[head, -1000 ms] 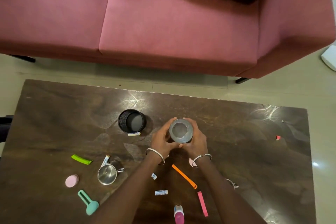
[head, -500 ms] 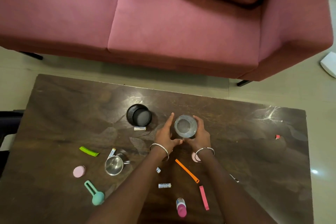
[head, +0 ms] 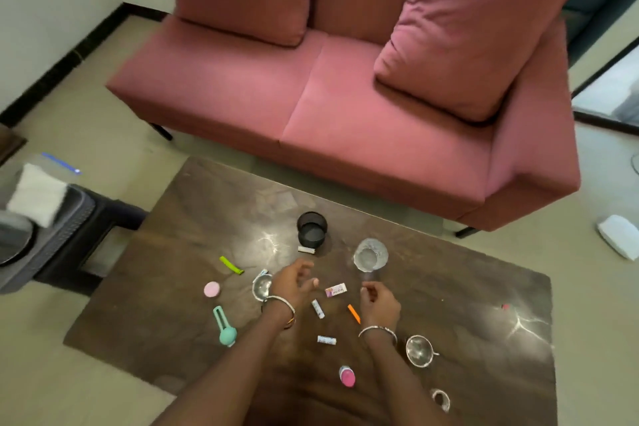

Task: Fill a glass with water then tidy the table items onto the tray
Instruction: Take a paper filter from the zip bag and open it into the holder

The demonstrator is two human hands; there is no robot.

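Glass contents indiscernible through blur.

Both hands free, forearms reaching forward side by side.
Left hand hovers with fingers loosely spread and bent; right hand is loosely curled, apparently empty, its fingertips blurred.

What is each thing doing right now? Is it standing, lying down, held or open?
Clear drinking glass: upright on the dark wooden table, untouched; water unclear.
Black round cup: upright, open top.
Small steel cup by the right arm: upright.
Teal plastic tool: lying flat.
Left hand: fingers loosely curled, holding nothing.
Right hand: fingers loosely curled, holding nothing.
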